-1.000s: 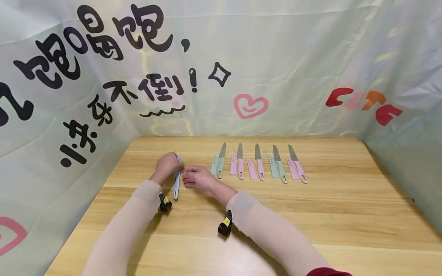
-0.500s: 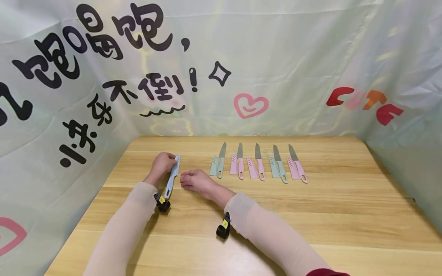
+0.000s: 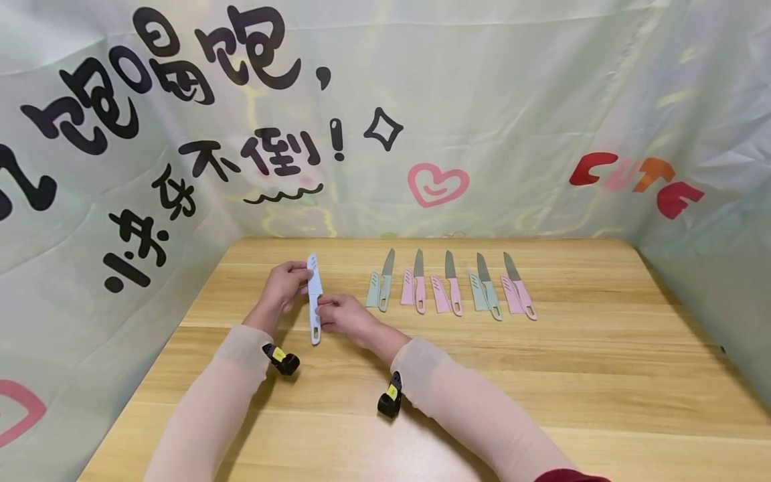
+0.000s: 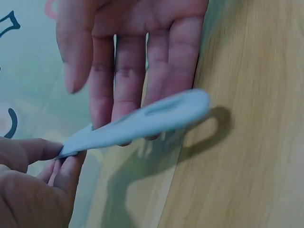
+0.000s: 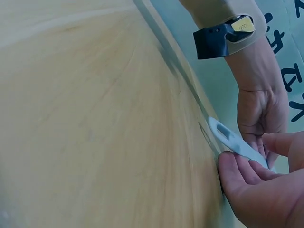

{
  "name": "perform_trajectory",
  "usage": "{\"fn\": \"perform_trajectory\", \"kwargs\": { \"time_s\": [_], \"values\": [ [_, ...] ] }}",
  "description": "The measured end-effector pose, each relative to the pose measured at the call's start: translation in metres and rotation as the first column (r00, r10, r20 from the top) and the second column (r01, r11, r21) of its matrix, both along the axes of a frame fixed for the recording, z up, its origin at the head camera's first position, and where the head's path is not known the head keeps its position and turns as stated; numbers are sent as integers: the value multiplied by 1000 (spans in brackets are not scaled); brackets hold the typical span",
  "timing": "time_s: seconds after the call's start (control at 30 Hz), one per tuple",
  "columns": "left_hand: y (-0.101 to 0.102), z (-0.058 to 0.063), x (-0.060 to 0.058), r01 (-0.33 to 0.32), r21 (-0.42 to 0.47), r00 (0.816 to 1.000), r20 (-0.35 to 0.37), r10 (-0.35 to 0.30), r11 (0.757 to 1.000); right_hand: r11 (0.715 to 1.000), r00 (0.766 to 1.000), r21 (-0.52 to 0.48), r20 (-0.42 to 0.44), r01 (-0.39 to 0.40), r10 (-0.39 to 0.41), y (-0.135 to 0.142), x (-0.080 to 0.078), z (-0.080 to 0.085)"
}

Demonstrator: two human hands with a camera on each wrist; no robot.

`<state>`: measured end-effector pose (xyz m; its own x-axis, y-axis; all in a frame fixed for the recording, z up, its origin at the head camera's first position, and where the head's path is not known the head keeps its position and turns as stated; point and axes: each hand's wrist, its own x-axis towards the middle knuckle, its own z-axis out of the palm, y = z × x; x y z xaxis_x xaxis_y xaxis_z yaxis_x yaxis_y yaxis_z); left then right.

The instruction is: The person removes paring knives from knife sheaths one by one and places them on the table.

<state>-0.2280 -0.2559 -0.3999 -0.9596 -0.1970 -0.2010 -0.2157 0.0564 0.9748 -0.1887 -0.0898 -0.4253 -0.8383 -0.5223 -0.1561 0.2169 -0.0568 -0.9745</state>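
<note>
A light blue paring knife (image 3: 315, 304) in its slotted light blue sheath (image 3: 314, 276) is held over the left of the table. My left hand (image 3: 284, 288) pinches the sheath end between thumb and fingers, as the left wrist view shows on the pinching fingers (image 4: 71, 171). Beside the handle is my right hand (image 3: 346, 313). Its straight fingers (image 4: 128, 76) reach behind the handle (image 4: 156, 116) and seem to touch it, while the thumb stands apart. In the right wrist view, the holed handle end (image 5: 225, 133) sticks out past my right fingers. The blade is hidden in the sheath.
Several bare-bladed knives lie in a row to the right, each beside its sheath: a green-handled knife (image 3: 385, 288), a pink one (image 3: 419, 291), and more alike. The wooden table (image 3: 542, 388) is bounded by a printed fabric curtain (image 3: 512, 120).
The sheathed blue knife has been turned to show its broad side and stands more upright. My left hand has shifted slightly up; my right fingers have come to the handle.
</note>
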Motion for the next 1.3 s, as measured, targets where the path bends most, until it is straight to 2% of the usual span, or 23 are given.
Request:
{"fn": "perform_trajectory", "kwargs": {
  "time_s": [0.13,0.37,0.47,0.63,0.7,0.77,0.83,0.97,1.07,1.13,1.3],
  "values": [
    [5,4,3,-41,53,999,-31,42,998,998,996,46,-80,36,-32,0,-1,2],
    [11,7,5,-88,141,993,-72,99,986,989,988,132,-148,72,-53,3,-3,7],
    [14,8,7,-78,206,991,-88,98,975,982,981,164,-185,90,-59,5,-4,8],
    [15,9,10,-24,303,991,-117,62,953,959,961,265,-273,103,-28,10,-5,15],
    [15,10,12,-2,341,991,-126,48,940,946,948,305,-318,107,-5,14,-6,18],
    [13,12,13,20,397,991,-132,36,918,945,940,311,-340,99,13,18,-6,21],
    [11,13,15,41,463,991,-130,22,885,955,942,288,-334,79,23,22,-6,25],
    [6,13,18,79,576,992,-125,-8,814,978,963,204,-268,38,19,32,-5,29],
    [4,13,21,97,604,992,-127,-24,791,986,973,167,-231,25,15,37,-5,30],
    [3,12,23,114,606,990,-136,-39,787,990,979,142,-203,11,18,40,-5,30],
    [3,10,28,178,633,981,-178,-82,754,998,994,37,-96,-43,47,47,-9,27]
  ]
}}
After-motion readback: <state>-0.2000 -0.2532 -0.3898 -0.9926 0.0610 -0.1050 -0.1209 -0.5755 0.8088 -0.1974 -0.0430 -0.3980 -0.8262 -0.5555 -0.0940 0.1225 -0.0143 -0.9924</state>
